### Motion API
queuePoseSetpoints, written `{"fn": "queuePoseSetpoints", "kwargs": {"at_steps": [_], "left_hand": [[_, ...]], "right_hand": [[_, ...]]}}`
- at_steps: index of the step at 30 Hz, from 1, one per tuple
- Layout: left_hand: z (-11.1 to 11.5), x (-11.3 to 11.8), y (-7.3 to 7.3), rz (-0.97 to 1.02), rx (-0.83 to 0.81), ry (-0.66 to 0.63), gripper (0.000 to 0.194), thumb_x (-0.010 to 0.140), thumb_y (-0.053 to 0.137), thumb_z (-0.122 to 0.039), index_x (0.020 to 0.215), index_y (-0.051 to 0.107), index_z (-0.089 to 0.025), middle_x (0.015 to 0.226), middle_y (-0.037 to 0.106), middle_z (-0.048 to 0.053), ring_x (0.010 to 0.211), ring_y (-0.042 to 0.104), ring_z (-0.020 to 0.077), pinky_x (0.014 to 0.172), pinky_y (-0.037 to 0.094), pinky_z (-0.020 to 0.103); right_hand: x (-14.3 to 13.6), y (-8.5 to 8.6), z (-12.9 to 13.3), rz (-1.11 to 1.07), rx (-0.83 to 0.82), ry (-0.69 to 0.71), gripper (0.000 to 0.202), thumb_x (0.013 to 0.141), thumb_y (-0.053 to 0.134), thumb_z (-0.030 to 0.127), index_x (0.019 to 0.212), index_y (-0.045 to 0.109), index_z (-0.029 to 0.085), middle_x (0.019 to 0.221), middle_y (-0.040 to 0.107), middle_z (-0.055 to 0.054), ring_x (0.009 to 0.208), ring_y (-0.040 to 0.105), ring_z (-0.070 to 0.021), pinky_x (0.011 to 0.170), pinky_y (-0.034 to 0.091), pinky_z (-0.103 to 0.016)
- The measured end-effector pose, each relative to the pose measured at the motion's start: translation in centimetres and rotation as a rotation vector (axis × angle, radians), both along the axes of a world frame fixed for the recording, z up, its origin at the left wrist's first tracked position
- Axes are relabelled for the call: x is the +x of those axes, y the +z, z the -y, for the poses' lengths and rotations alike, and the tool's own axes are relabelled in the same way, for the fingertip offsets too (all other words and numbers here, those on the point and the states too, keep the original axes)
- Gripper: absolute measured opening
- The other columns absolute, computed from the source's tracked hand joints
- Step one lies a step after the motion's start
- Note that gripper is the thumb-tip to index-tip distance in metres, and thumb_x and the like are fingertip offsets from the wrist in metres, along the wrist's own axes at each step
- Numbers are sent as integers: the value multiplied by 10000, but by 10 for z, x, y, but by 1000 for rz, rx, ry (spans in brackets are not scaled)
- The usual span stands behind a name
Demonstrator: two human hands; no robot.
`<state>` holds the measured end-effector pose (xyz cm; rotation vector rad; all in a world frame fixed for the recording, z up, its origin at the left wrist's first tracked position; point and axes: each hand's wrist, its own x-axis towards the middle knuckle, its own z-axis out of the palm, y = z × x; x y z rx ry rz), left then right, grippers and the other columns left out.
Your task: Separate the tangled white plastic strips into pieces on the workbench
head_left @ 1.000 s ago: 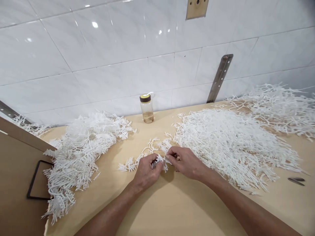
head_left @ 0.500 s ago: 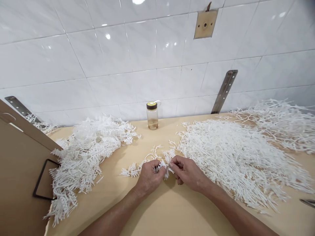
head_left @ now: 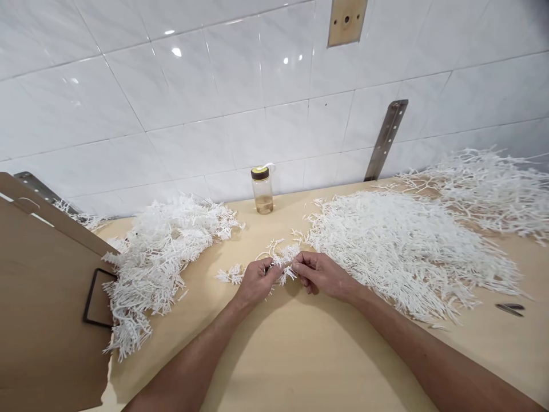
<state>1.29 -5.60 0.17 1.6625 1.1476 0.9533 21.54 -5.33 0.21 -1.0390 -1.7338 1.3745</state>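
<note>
My left hand (head_left: 256,281) is closed on a white branched plastic sprig (head_left: 287,272) over the middle of the table. Something small and dark shows between its thumb and forefinger, too little to name. Thumb and forefinger of my right hand (head_left: 322,274) pinch at the sprig's right end, and its other fingers are curled under. Behind the hands lie loose white sprigs (head_left: 274,249), with a smaller cluster (head_left: 231,274) just left of my left hand. The large heap of short white pieces (head_left: 398,246) begins right behind my right hand.
A tangled white heap (head_left: 158,252) lies at left beside a cardboard box (head_left: 47,297) with a black wire handle (head_left: 90,297). Longer branched strands (head_left: 506,189) lie far right. A bottle (head_left: 262,194) stands near the tiled wall. Small metal snips (head_left: 510,309) rest at right.
The view has shifted, so the table stands higher and the metal snips at right show more fully. Both hands stay together at the sprig, with the right fingertips still pinching its end.
</note>
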Motion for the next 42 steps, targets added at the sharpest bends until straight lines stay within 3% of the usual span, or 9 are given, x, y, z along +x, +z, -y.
{"fn": "queuePoseSetpoints", "kwargs": {"at_steps": [12, 20, 25, 32, 36, 38, 42], "left_hand": [[4, 5, 0, -60, -23, 40, 361, 837, 584, -455, 630, 527, -164, 575, 438, -32, 554, 371, 99, 524, 283, 228], [4, 5, 1, -81, -6, 26, 329, 847, 570, -424, 652, 548, -161, 593, 459, -22, 581, 404, 110, 543, 308, 232], [3, 5, 5, -115, -52, 13, 327, 837, 565, -409, 627, 501, -167, 570, 396, -41, 549, 342, 94, 511, 274, 226], [2, 6, 11, -233, 5, -60, 263, 840, 517, -327, 629, 473, -177, 594, 421, -28, 587, 382, 112, 535, 284, 235], [3, 7, 8, -225, 39, -96, 215, 842, 506, -293, 662, 512, -174, 628, 450, -19, 615, 397, 121, 558, 301, 237], [3, 6, 5, -178, 20, -103, 234, 851, 517, -322, 670, 518, -174, 633, 459, -20, 614, 401, 119, 562, 305, 234], [0, 5, 0, -96, 29, -27, 304, 863, 542, -392, 656, 518, -171, 630, 463, -18, 610, 398, 113, 570, 318, 229]], "right_hand": [[-3, -2, 3, 2, -26, -51, 372, 877, 577, 517, 931, 645, 155, 609, 547, 35, 467, 545, -90, 458, 457, -214], [-3, -4, 0, 41, -41, -78, 367, 870, 576, 515, 903, 673, 163, 610, 563, 31, 446, 572, -96, 444, 474, -211], [-2, -8, 0, 26, -34, -90, 335, 874, 565, 488, 898, 680, 174, 579, 548, 40, 448, 575, -104, 450, 465, -214], [-9, -16, 2, 145, 179, -183, 202, 891, 524, 330, 909, 674, 196, 643, 634, 14, 471, 582, -112, 483, 448, -229], [-14, -18, -4, 269, 328, -345, 125, 834, 538, 251, 824, 649, 194, 695, 661, -17, 616, 616, -153, 587, 474, -267], [-14, -17, -6, 281, 262, -397, 94, 817, 535, 247, 801, 611, 195, 686, 650, -12, 577, 609, -149, 559, 474, -269], [-9, -16, -4, 54, 6, -302, 110, 835, 529, 299, 895, 534, 207, 600, 586, 50, 394, 538, -101, 402, 434, -220]]}}
